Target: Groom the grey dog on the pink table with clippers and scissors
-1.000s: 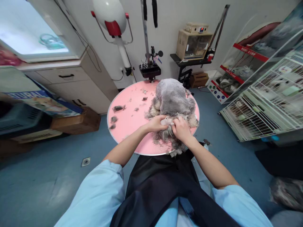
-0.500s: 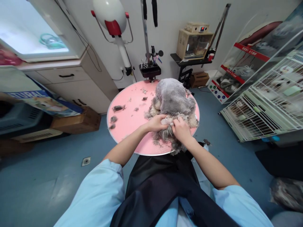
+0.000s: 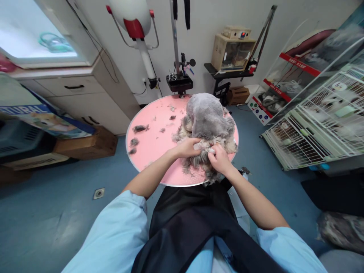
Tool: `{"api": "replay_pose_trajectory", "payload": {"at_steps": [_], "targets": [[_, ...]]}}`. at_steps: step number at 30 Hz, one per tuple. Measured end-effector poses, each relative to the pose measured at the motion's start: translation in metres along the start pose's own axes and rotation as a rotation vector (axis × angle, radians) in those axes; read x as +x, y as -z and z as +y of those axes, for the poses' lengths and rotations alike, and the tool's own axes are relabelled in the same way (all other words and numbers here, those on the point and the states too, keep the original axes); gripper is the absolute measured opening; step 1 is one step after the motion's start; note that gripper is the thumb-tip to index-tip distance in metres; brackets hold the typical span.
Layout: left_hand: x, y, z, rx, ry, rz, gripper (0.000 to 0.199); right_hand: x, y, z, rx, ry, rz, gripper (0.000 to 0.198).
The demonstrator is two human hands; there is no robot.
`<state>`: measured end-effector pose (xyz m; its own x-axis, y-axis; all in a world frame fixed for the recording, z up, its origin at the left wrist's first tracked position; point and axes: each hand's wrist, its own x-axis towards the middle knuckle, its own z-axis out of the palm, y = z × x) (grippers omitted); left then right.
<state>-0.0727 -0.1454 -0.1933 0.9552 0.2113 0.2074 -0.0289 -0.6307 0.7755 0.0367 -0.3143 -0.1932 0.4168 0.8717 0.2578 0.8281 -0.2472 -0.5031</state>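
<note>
The left hand (image 3: 187,147) and right hand (image 3: 218,159) meet at the near end of a grey dog (image 3: 207,119), which stretches away from them on a round pink table (image 3: 153,142). Both hands are curled into its long fur; what either one pinches cannot be told. Fur clumps (image 3: 140,129) lie left of the left hand. Wire cages (image 3: 313,129) stand far right of the right hand, their contents unclear.

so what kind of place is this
Most likely a pet grooming salon. A grey dog sits on a round pink grooming table strewn with fur clippings, a stand dryer hangs overhead, and wire cages line the right wall.
</note>
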Motion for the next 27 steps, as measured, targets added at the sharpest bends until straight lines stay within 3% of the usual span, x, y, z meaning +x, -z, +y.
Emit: {"api": "replay_pose_trajectory", "payload": {"at_steps": [7,13,17,20,24,27], "targets": [[-0.001,0.004,0.006,-0.079,-0.009,-0.016,0.032,0.011,0.000,-0.012,-0.149,-0.038,0.010,0.009],[-0.001,0.002,0.005,0.036,0.016,-0.015,0.025,0.011,0.000,-0.013,0.167,-0.171,0.105,0.014],[-0.001,0.004,0.002,0.008,-0.011,0.013,0.029,0.004,0.004,-0.014,0.339,-0.175,0.131,0.010],[-0.002,0.012,0.007,-0.129,0.009,0.054,0.040,0.004,0.019,-0.016,0.476,-0.141,0.120,0.021],[-0.006,0.029,0.021,-0.199,0.111,0.007,0.044,0.003,0.053,-0.002,0.633,-0.110,0.074,0.032],[-0.012,0.040,0.029,-0.178,0.151,-0.026,0.047,-0.008,0.081,0.041,0.511,-0.215,0.293,0.033]]}}
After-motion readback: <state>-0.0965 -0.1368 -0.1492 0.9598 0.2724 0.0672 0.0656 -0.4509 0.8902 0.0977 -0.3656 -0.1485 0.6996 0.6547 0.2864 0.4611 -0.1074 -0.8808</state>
